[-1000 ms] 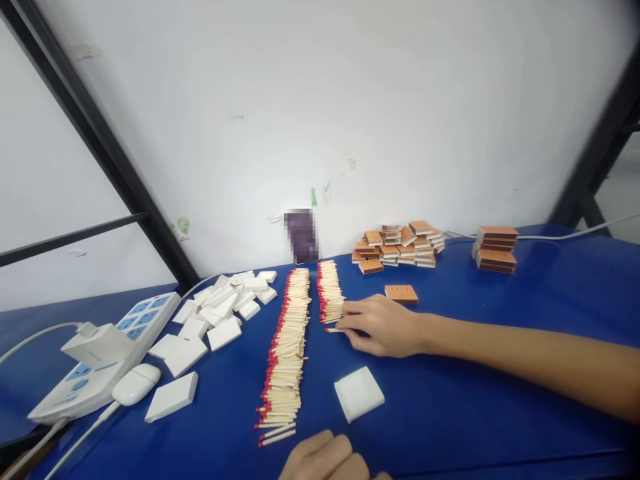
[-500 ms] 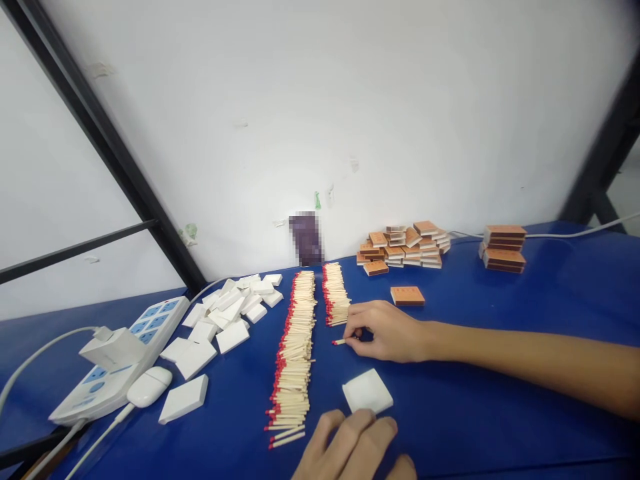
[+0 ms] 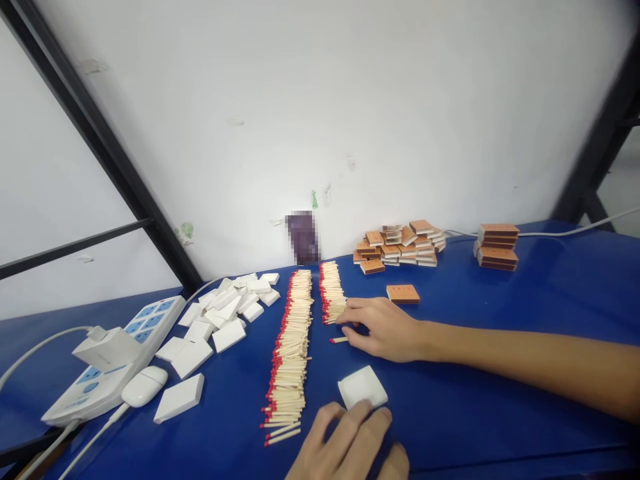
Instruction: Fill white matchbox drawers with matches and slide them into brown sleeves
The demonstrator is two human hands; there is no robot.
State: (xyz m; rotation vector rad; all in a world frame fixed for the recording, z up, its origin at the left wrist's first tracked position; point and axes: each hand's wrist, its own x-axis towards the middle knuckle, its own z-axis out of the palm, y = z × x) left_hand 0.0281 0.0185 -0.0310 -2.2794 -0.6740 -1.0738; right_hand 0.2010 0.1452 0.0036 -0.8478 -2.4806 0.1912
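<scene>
Two rows of red-tipped matches lie on the blue tabletop, a long row (image 3: 295, 353) and a shorter row (image 3: 332, 293) to its right. Beside the lower end of the short row is my right hand (image 3: 385, 328). Its thumb and index finger are apart, the index fingertip at the row's edge. A single match (image 3: 339, 341) lies just below the row, partly covered by the thumb. My left hand (image 3: 350, 443) rests in front, fingers bent and spread, fingertips at the near edge of a white matchbox-sized piece (image 3: 363, 387).
Many white pieces (image 3: 193, 358) are heaped on the left, beside a power strip (image 3: 113, 380) with a white charger and cables. Orange matchboxes (image 3: 400, 251) pile up by the wall, with a stack (image 3: 497, 248) farther right and a single matchbox (image 3: 403, 294) above my right wrist.
My right thumb and index finger have parted, letting go of the single match. The index finger has moved up to the short row. My left hand stays near the white piece.
</scene>
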